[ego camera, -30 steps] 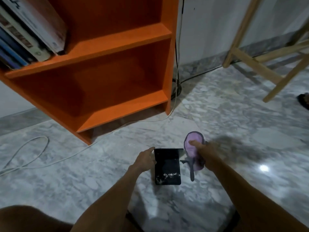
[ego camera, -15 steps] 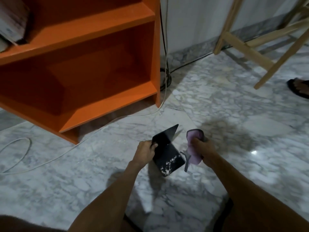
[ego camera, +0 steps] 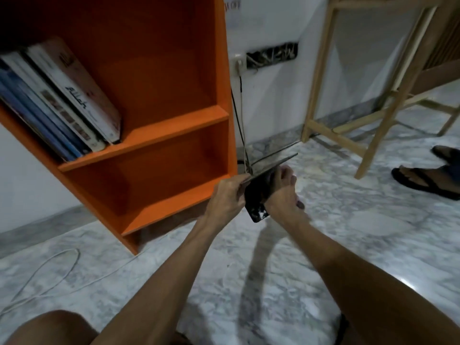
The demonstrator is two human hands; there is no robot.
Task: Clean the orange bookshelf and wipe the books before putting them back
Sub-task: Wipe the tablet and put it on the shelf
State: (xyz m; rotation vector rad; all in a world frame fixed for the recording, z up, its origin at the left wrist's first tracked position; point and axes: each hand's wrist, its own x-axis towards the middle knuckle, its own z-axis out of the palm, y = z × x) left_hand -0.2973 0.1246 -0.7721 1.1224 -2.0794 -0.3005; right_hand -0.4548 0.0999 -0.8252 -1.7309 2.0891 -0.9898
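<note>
Shelved book (ego camera: 82, 95) reads "Allah"; left hand (ego camera: 225, 195) grips black book (ego camera: 256, 192).

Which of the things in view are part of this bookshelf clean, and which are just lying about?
Job: orange bookshelf; shelved books; black book, held by the left hand; purple cloth, mostly hidden under the right hand.
Lying about: white cable; sandals; wooden frame; wall socket.
</note>
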